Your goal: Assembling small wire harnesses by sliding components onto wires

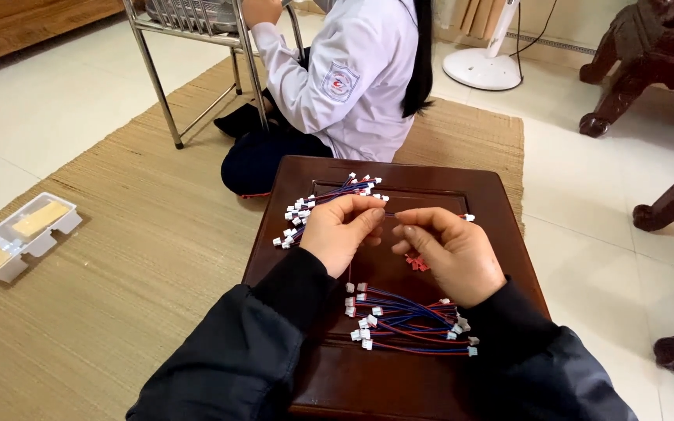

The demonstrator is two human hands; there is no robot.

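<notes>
Floor (pixel 56 117): pale glossy tiles, evenly lit by soft daylight. A woven straw mat (pixel 118 273) covers the centre. On the mat stands a low dark wooden desk (pixel 493 203) with a recessed panel top. A white compartmented plastic tray (pixel 19 235) lies at the mat's left edge. A metal-framed chair (pixel 196 47) stands at upper left. A white fan base (pixel 484 68) sits at top. Dark carved wooden furniture legs (pixel 626 70) occupy the right side.

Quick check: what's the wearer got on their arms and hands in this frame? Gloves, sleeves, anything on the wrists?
Both arms wear long black sleeves of soft, slightly creased fabric, reaching the wrists. The left hand and right hand are bare: no gloves. No rings, watch or bands show. No markings or logos visible on the sleeves.
</notes>
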